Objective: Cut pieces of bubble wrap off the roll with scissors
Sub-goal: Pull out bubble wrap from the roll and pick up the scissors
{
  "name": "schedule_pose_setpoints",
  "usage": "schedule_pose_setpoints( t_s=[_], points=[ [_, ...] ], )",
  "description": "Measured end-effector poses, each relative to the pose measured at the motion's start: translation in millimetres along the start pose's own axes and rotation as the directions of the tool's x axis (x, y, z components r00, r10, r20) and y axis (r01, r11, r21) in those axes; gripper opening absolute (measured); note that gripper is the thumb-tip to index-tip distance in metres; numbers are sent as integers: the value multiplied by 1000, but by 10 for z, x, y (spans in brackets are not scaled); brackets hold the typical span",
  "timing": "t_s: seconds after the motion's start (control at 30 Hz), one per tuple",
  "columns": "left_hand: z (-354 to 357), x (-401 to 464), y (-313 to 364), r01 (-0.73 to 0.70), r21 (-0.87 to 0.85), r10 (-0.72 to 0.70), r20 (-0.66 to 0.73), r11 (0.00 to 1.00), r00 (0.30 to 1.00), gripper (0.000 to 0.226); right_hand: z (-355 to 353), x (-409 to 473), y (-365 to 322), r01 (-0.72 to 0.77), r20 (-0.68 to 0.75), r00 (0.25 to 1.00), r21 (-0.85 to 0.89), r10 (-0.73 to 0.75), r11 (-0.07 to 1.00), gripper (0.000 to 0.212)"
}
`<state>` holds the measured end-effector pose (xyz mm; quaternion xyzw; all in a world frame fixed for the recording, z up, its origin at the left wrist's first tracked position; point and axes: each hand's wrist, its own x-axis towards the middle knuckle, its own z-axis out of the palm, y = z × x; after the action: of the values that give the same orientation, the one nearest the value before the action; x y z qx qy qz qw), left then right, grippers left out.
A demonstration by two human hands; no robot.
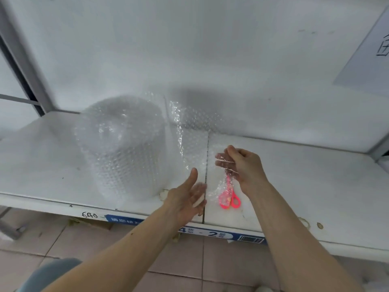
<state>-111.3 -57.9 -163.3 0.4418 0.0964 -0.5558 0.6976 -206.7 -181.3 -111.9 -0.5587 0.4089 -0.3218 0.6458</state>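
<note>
Up close, two bare hands work a loose sheet of bubble wrap at a white shelf.

Largest is the white shelf (pixel 294 165), its front edge carrying a blue label strip (pixel 221 232) at 6 o'clock. On it, at about 9 o'clock from centre, stands the bubble wrap roll (pixel 122 148), upright, with its free sheet (pixel 189 140) trailing off toward 3 o'clock and draping down over the shelf. The right hand (pixel 244 165) has fingers curled, pinching the sheet's far edge and holding it raised. The left hand (pixel 187 199), at 7 o'clock from the right one, is spread with straight fingers and thumb up, palm toward the sheet; contact is unclear. Pink-handled scissors (pixel 228 197) lie on the shelf partly under the sheet, between the hands, handles toward 6 o'clock.
</note>
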Motion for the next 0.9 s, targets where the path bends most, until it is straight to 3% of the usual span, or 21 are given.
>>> schedule_pose_setpoints(
  t_s=[0.07,0.13,0.27,0.33,0.4,0.9],
  points=[
    [-15,12,-9,-46,-69,46,-13,997,999,31,-16,-8,-16,-8,-18,1000,4,8,1000,16],
    [-12,-10,-11,-64,-23,63,-24,998,998,26,-44,1,-22,-12,-61,998,35,14,999,15],
    [-36,-187,85,-131,244,179,-186,961,966,75,-123,80,-31,2,-144,989,85,11,996,10],
    [-93,-296,177,-183,211,224,-187,960,957,105,-156,113,-33,3,-172,985,85,11,996,9],
    [-137,-386,273,-217,124,236,-161,968,958,116,-170,120,-25,-2,-182,983,72,16,997,11],
    [-417,-388,707,-311,53,312,-311,949,898,103,-365,-15,183,-93,-165,982,-1,91,996,10]
  ],
)
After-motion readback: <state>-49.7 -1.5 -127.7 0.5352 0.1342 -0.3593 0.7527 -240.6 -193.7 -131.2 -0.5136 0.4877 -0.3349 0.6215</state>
